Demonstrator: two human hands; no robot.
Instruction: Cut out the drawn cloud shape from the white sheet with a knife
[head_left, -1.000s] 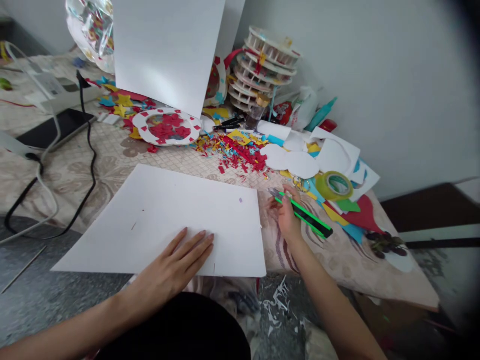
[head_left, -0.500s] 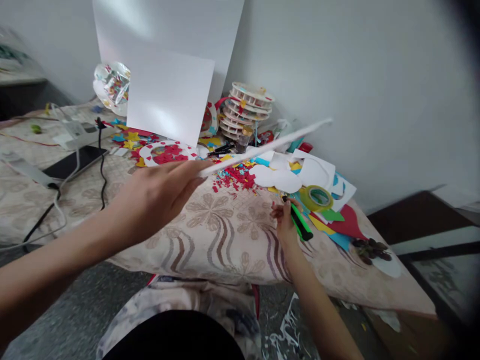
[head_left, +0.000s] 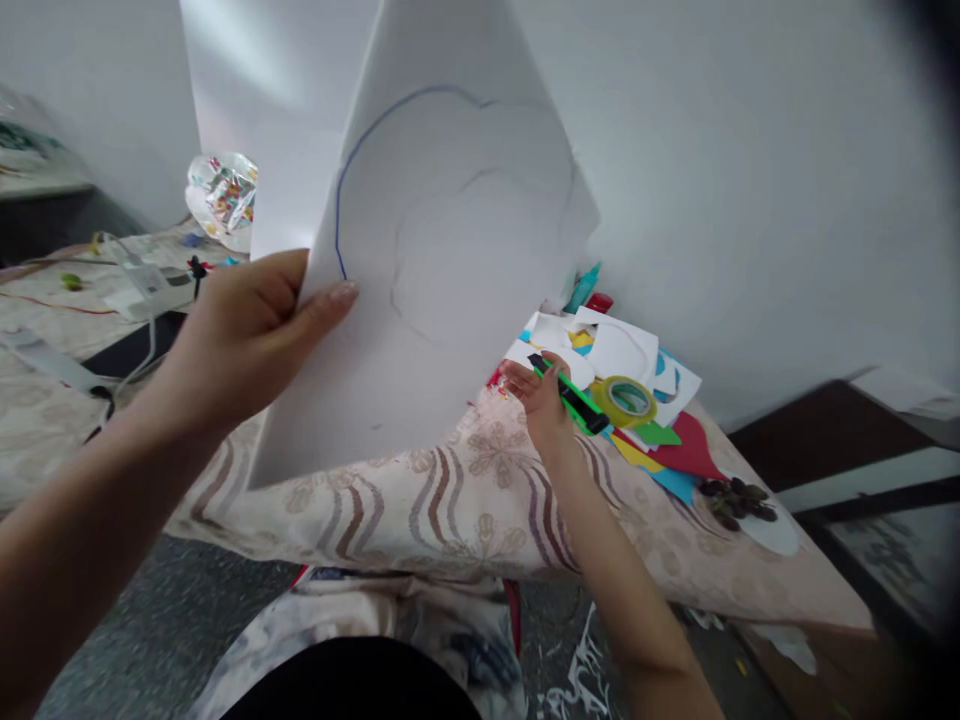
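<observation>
Head view shows left fingers [head_left: 326,306] pinching tilted white sheet [head_left: 465,260] above worktop [head_left: 420,520], blue outline [head_left: 337,225] beside them; right fingers [head_left: 517,377] grasp green cutter [head_left: 576,402].

Tape roll [head_left: 628,400] behind grapes [head_left: 739,502], both on table [head_left: 480,520].

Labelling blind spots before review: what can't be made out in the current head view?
All head view:
- White board: top cut off by the upper picture edge; its far face is turned away.
- Left hand: some fingers hidden behind the board.
- Tabletop directly behind the board: hidden by it.
- Green-and-black cutter: blade too small and blurred to judge.
- Inner outline: too faint to trace fully.
</observation>
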